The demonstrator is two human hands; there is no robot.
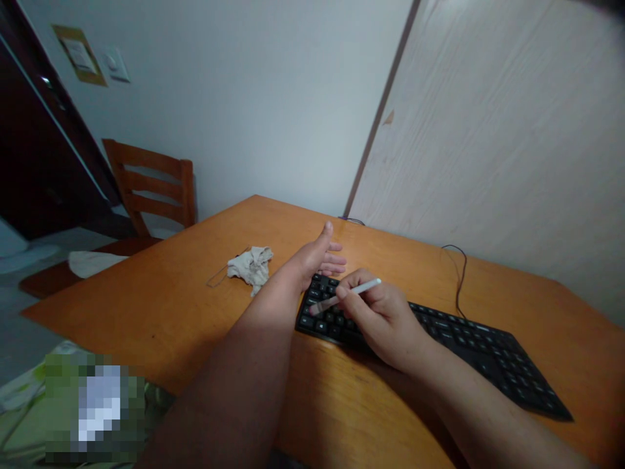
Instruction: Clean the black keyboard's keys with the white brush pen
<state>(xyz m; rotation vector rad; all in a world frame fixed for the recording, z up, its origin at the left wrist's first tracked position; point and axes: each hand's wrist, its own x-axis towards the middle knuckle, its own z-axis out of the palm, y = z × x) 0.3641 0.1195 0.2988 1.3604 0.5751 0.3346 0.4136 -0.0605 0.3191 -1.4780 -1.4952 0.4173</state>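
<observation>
A black keyboard [478,355] lies at a slant across the wooden table. My right hand [381,312] is over its left part, closed around the pale handle of a small flat brush [352,291]. The brush's bristles rest on the keys near the keyboard's lower left corner. At the keyboard's upper left corner my left hand [322,255] is open, thumb up and fingers stretched out, with nothing seen in it. A crumpled greyish cloth [251,266] lies on the table to the left of my left forearm. Some keys are hidden beneath my right hand.
The orange-brown table [195,312] reaches to the wall. A thin dark cable [461,277] runs from the keyboard to the table's back edge. Beyond the table's left side stands a wooden chair [153,189]. Patterned fabric [22,410] shows at the lower left, partly blurred out.
</observation>
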